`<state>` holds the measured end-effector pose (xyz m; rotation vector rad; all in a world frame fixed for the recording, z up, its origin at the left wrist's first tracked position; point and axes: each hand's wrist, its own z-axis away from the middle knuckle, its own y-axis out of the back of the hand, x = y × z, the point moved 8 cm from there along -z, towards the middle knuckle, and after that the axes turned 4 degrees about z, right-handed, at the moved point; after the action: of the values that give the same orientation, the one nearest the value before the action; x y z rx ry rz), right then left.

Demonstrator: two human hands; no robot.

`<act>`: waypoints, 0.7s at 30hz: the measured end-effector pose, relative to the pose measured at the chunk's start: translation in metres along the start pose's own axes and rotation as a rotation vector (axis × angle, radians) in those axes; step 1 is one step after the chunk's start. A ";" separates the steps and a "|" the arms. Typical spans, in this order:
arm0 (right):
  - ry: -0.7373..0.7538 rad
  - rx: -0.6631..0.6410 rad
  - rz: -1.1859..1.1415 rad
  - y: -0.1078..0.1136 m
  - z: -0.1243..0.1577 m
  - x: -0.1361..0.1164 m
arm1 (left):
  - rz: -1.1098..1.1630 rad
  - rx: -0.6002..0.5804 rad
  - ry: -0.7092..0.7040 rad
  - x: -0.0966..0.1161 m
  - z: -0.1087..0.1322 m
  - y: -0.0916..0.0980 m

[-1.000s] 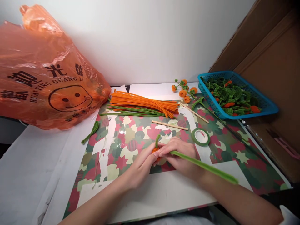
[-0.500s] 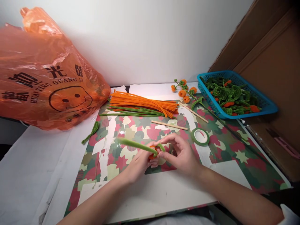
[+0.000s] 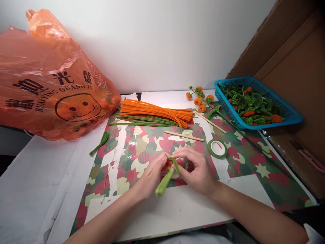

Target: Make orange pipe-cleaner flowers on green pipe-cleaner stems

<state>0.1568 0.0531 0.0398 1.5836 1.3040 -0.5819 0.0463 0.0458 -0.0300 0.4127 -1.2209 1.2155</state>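
Both hands meet over the patterned mat (image 3: 142, 149) near the table's front. My left hand (image 3: 151, 178) pinches a small orange pipe-cleaner ball (image 3: 165, 167) between thumb and fingertips. A green pipe cleaner (image 3: 165, 180) wraps around that ball; its long free end points down toward me. My right hand (image 3: 195, 171) is closed on the green pipe cleaner's short end at the ball. Most of the orange ball is hidden by my fingers.
A bundle of orange and green pipe cleaners (image 3: 154, 113) lies behind my hands, with two wooden sticks (image 3: 184, 136) and a green tape roll (image 3: 217, 148). A blue basket (image 3: 256, 103) of finished pieces stands at the right, orange flowers (image 3: 199, 98) beside it. An orange plastic bag (image 3: 50, 88) fills the left.
The green pipe cleaner's long end swung from pointing right, over to the left, and now down toward me, winding around the orange ball. Both hands stayed in place.
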 end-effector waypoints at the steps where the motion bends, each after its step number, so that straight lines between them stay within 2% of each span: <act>1: 0.020 0.002 0.008 0.000 0.000 -0.002 | -0.033 -0.001 0.010 0.001 0.001 -0.001; 7: 0.079 0.031 -0.009 -0.002 0.005 -0.009 | -0.106 0.041 -0.034 0.009 0.004 -0.002; 12: 0.107 0.007 -0.043 -0.005 0.006 -0.011 | -0.058 0.035 -0.063 0.003 0.000 0.002; 16: 0.090 -0.042 -0.019 -0.007 0.003 -0.008 | -0.004 0.048 -0.021 -0.004 -0.002 0.005; 21: 0.164 -0.122 0.078 -0.009 -0.002 -0.010 | 0.009 0.031 0.085 -0.009 -0.003 0.004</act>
<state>0.1448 0.0502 0.0457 1.5999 1.3652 -0.3231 0.0459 0.0451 -0.0399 0.3743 -1.1334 1.2491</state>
